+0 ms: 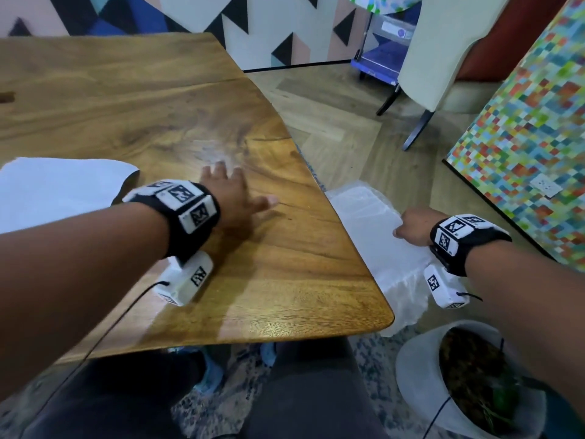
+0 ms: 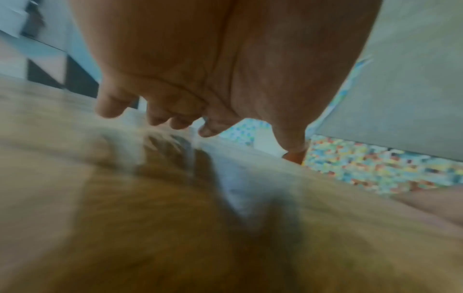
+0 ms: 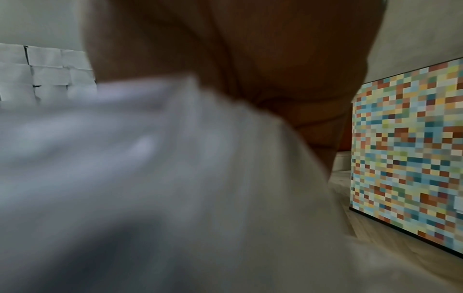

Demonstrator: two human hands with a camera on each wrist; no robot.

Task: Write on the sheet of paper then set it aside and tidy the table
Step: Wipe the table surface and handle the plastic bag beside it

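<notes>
A white sheet of paper (image 1: 57, 188) lies on the left part of the wooden table (image 1: 158, 106). My left hand (image 1: 234, 191) is spread flat, palm down, low over the bare wood near the table's right edge; its fingers (image 2: 160, 119) are straight and hold nothing. Just off that edge, below table height, my right hand (image 1: 411, 229) grips the rim of a white, thin plastic bag (image 1: 373, 236). In the right wrist view the blurred bag (image 3: 175, 158) fills most of the picture and hides the fingers of my right hand (image 3: 263, 59).
A grey plant pot (image 1: 411, 369) stands on the floor at the lower right, under my right forearm. A colourful mosaic panel (image 1: 531, 137) rises to the right. A cream chair (image 1: 437, 58) and a blue cart (image 1: 383, 58) stand beyond the table.
</notes>
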